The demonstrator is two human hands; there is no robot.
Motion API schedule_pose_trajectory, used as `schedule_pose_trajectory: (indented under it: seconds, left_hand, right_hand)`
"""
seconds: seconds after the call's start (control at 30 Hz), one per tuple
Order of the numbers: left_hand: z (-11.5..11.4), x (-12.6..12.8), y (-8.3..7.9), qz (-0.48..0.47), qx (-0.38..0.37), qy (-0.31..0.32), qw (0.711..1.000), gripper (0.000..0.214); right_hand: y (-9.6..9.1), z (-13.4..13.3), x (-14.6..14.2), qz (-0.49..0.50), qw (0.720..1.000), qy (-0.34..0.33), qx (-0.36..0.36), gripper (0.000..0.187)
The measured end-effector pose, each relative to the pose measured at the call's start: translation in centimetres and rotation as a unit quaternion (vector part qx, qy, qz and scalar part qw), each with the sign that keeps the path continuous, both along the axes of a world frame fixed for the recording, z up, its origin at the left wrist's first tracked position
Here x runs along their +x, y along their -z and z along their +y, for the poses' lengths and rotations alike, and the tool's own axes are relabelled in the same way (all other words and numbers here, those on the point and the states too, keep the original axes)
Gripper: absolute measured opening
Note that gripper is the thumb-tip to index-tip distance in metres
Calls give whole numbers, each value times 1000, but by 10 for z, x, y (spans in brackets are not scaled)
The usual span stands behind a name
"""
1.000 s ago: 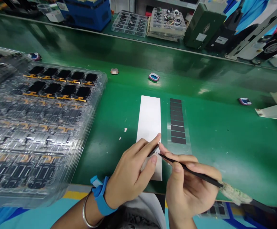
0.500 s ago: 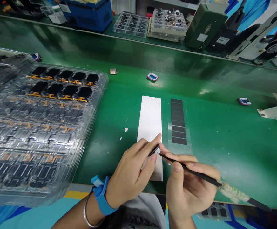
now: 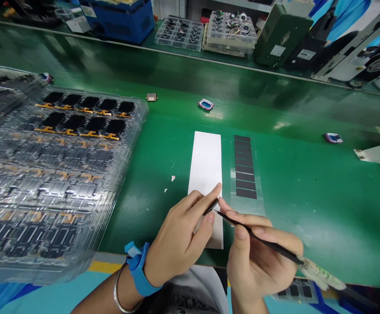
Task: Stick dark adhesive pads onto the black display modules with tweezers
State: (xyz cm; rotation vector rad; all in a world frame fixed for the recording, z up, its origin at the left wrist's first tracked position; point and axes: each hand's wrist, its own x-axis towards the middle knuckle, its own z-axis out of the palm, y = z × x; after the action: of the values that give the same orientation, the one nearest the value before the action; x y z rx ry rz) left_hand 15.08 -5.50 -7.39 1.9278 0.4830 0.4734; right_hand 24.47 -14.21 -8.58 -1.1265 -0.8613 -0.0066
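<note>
My left hand (image 3: 178, 237) pinches a small black strip (image 3: 212, 206) between thumb and forefinger, over the lower part of a white paper strip (image 3: 205, 161). My right hand (image 3: 258, 261) is shut on black fine-tipped tweezers (image 3: 262, 240), their rear end wrapped in pale tape. The tweezer tip reaches the black strip's lower end. Just right of the paper, a clear film (image 3: 245, 174) carries a column of dark rectangular pads, and my right fingertips sit near its lower edge.
A clear plastic tray (image 3: 140, 109) of black parts with orange flex tails fills the left of the green mat. Small pink-and-blue parts (image 3: 206, 104) and a metal piece (image 3: 151, 97) lie further off. Shelf-level trays (image 3: 180, 32) and a blue bin (image 3: 118, 24) stand behind.
The tweezers' rear end has dipped slightly while their tip stays at the black strip. The whole view has shifted a little.
</note>
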Motion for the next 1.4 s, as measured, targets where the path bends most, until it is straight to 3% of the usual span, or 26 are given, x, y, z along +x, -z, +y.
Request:
schedule_pose_trajectory:
  seconds: [0.5, 0.8, 1.4]
  left_hand:
    - [-1, -1, 2, -6, -6, 8, 1000, 49]
    - [0, 2, 1, 27, 85, -24, 996, 46]
    - [0, 4, 1, 39, 97, -32, 994, 45]
  right_hand:
    - [-1, -2, -1, 2, 1000, 2, -15, 31]
    - [2, 0, 0, 13, 1000, 6, 15, 31]
    - [3, -2, -4, 2, 1000, -4, -15, 32]
